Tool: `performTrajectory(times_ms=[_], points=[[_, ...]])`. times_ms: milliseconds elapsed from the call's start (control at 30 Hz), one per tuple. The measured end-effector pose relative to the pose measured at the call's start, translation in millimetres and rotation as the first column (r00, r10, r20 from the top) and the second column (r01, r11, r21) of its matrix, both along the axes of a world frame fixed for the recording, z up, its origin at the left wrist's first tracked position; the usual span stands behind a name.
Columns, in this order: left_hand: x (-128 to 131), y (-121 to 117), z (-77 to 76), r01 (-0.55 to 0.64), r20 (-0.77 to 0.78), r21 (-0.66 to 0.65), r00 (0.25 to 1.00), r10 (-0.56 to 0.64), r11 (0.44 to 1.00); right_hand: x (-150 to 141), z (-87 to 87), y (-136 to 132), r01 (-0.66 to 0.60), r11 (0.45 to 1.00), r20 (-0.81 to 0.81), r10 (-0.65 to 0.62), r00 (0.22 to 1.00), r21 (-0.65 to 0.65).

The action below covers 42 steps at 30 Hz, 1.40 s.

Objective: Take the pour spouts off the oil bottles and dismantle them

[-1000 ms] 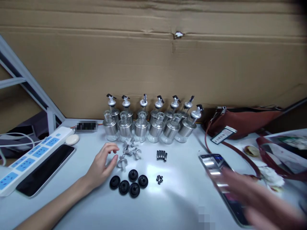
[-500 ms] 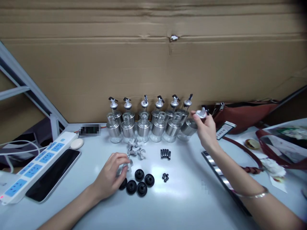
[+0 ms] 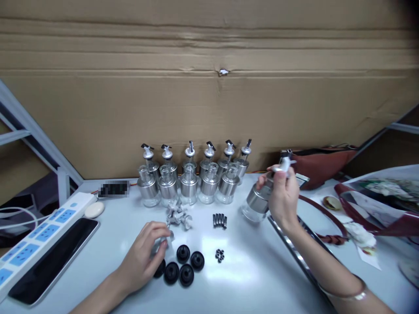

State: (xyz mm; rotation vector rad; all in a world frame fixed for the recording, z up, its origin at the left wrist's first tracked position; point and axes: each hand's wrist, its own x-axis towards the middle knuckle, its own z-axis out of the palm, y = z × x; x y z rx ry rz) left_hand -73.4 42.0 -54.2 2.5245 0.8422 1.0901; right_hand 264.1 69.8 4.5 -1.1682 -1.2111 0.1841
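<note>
My right hand (image 3: 282, 196) grips a glass bottle with a steel sleeve (image 3: 257, 202) by its pourer top and holds it tilted just above the white table (image 3: 242, 279), right of the bottle rows. My left hand (image 3: 147, 255) closes its fingers on a small silver pourer spout (image 3: 163, 242) near a cluster of black round caps (image 3: 183, 264). More silver spouts (image 3: 178, 216) lie just behind. Two rows of bottles (image 3: 190, 181) stand against the cardboard wall, the back ones topped with pourers. Small black tubes (image 3: 220, 220) and tiny black rings (image 3: 219, 255) lie mid-table.
A white and blue power strip (image 3: 36, 237) and a dark phone (image 3: 52, 261) lie at the left. A second phone (image 3: 294, 244) rests under my right forearm. A brown bag (image 3: 322, 159) with a strap, a red bag (image 3: 376, 205) and crumpled paper (image 3: 362, 233) sit at the right.
My right hand left the phone, reached to the rightmost bottle and lifted it out of the row toward me. My left hand closed on a silver spout and drew it nearer.
</note>
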Motion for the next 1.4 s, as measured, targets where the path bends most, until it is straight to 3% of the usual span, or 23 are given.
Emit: performTrajectory(times_ms=[133,467,600,700,767,833,900,967,1067,1200,1300,1400], points=[[0,0,-0.1,0.025,-0.027,0.000,0.999,-0.025,1.000,5,-2.1,22,0.043,0.997,-0.091,-0.049,0.995,-0.061],[4,1,-2.1,0.054,-0.065,-0.050,0.996,-0.057,0.997,9,-15.1,64,0.155,0.986,-0.095,-0.160,0.983,-0.063],[4,-1,-5.6,0.043,-0.015,-0.060,0.999,-0.044,0.997,7,-13.2,62,0.318,0.948,-0.027,-0.317,0.948,0.033],[6,-1,-1.5,0.018,0.074,-0.017,0.997,-0.017,1.000,-9,-6.9,40,0.394,0.909,0.028,-0.401,0.916,0.132],[12,-1,6.3,-0.006,0.106,-0.015,0.994,0.007,1.000,-31,-4.5,17,0.248,0.955,0.143,-0.271,0.952,0.160],[22,0,17.1,-0.021,0.095,-0.051,0.995,0.025,0.998,-56,-5.0,-8,-0.027,0.998,0.249,0.012,0.968,0.056],[35,0,28.8,-0.015,0.055,-0.112,0.998,0.021,0.994,-79,-8.0,-28,-0.176,0.981,0.255,0.192,0.948,-0.084],[50,1,38.4,0.002,-0.027,-0.157,1.000,-0.006,0.988,-95,-12.5,-40,-0.224,0.950,0.246,0.276,0.929,-0.219],[67,1,43.8,0.029,-0.163,-0.202,0.985,-0.063,0.979,-104,-20.2,-45,-0.233,0.922,0.301,0.327,0.896,-0.308],[74,4,36.4,-0.011,-0.306,-0.237,0.950,-0.064,0.971,-101,-28.3,-44,-0.212,0.946,0.535,0.313,0.785,-0.243],[69,5,30.0,0.000,-0.292,-0.237,0.954,-0.071,0.972,-96,-30.4,-43,-0.280,0.938,0.651,0.344,0.677,-0.205],[65,6,26.7,-0.016,-0.285,-0.231,0.957,-0.053,0.973,-91,-30.3,-41,-0.243,0.963,0.732,0.246,0.635,-0.114]])
